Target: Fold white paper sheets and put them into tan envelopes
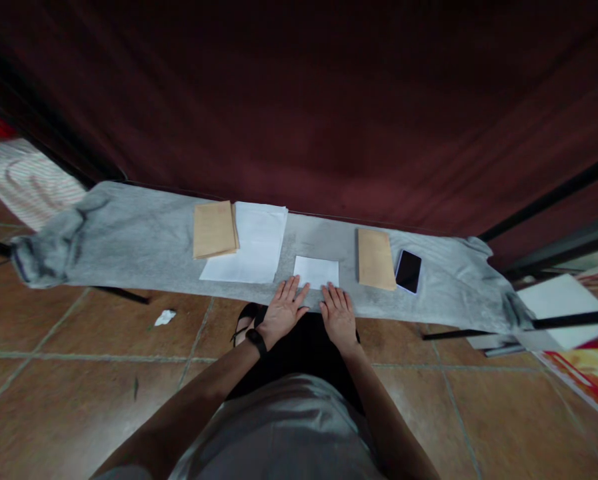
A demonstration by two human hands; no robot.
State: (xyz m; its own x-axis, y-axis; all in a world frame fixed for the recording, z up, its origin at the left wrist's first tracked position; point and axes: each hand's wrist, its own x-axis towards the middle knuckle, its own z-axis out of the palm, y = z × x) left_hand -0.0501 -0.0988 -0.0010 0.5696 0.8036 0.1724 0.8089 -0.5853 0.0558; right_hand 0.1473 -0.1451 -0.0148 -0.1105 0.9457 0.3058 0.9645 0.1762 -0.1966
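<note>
A small white sheet of paper (317, 270), which looks folded, lies flat in front of me on a grey cloth. My left hand (282, 310) rests at its lower left corner, palm down with the fingers stretched out. At its lower right corner lies my right hand (338, 313), also flat, fingers extended. Neither hand grips anything. Larger white sheets (259, 243) lie to the left, partly under a stack of brown envelopes (213, 230). More brown envelopes (375, 259) are stacked to the right of the small sheet.
A phone (409, 272) with a dark screen lies right of the right-hand envelopes. The grey cloth (139, 233) covers a narrow bench against a dark red curtain (299, 133). A crumpled white scrap (165, 317) is on the tiled floor. White boards (563, 307) stand at the right.
</note>
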